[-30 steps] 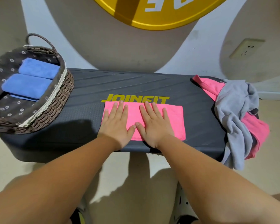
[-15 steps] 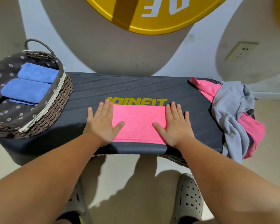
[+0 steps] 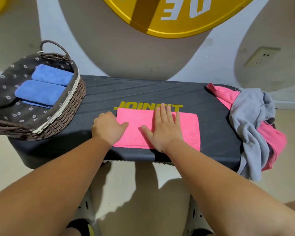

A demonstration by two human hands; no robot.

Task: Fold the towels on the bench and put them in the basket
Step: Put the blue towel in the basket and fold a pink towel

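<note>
A folded pink towel (image 3: pixel 187 126) lies flat on the middle of the dark bench (image 3: pixel 143 92). My left hand (image 3: pixel 108 127) is at the towel's left edge, fingers curled under and thumb on top, gripping that edge. My right hand (image 3: pixel 165 126) lies flat, fingers spread, pressing on the towel's middle. The woven basket (image 3: pixel 66 109) stands on the bench's left end and holds two folded blue towels (image 3: pixel 41 91). At the right end, a crumpled grey towel (image 3: pixel 250 120) lies over a crumpled pink towel (image 3: pixel 276 140), both hanging off the edge.
The bench stands against a wall with a large yellow disc (image 3: pixel 170 16) and a power socket (image 3: pixel 260 56). My shoes (image 3: pixel 86 217) are on the pale floor below the bench's front edge.
My right hand slid from the towel's right end to its middle. My left hand, flat before, has curled its fingers around the towel's left edge.
</note>
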